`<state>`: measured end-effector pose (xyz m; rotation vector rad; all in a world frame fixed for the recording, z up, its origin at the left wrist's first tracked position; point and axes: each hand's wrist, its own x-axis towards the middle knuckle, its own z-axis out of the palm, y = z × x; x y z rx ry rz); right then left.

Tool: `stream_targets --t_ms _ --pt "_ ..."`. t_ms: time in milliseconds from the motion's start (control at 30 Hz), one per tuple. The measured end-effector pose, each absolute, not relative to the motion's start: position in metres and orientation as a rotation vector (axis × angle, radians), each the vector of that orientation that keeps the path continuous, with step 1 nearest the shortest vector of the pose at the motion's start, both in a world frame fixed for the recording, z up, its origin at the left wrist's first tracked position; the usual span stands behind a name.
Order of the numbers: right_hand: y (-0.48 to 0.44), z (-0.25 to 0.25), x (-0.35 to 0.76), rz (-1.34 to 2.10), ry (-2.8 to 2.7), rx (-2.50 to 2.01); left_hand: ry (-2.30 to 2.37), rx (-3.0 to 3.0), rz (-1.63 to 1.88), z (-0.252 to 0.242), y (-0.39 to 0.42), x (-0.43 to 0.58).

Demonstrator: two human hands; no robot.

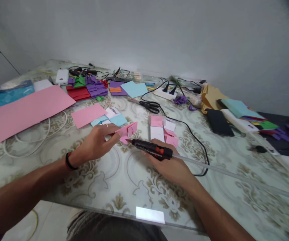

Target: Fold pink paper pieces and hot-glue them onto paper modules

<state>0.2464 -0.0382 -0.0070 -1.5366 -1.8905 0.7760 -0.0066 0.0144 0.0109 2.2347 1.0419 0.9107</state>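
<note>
Between the thumb and fingers of my left hand (99, 140) is a folded piece of pink paper (128, 131), held up off the table. My right hand (169, 167) is wrapped round a black hot glue gun (151, 149), its nozzle pointing left at the lower edge of the pink paper. Whether the tip touches the paper I cannot tell. A long clear glue stick (209, 166) sticks out from the back of the gun. Just beyond my right hand lie pink and white folded papers (157, 132). Blue and white pieces (116, 119) lie behind my left hand.
Large pink sheets (31, 110) and a white cable (34, 152) lie on the left. Black-handled scissors (149, 106) are in the middle. A power strip (165, 93) with plugs stands behind, its black cord (192, 129) curving right. A black phone (219, 123) lies right.
</note>
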Motion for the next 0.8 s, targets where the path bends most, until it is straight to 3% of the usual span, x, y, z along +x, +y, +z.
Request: stream_targets --t_ms 800 --pt "-0.0378 -0.0087 0.2459 0.731 -1.886 -1.526 1.149 2.081 0.794 0.0077 0.0166 -0.0077"
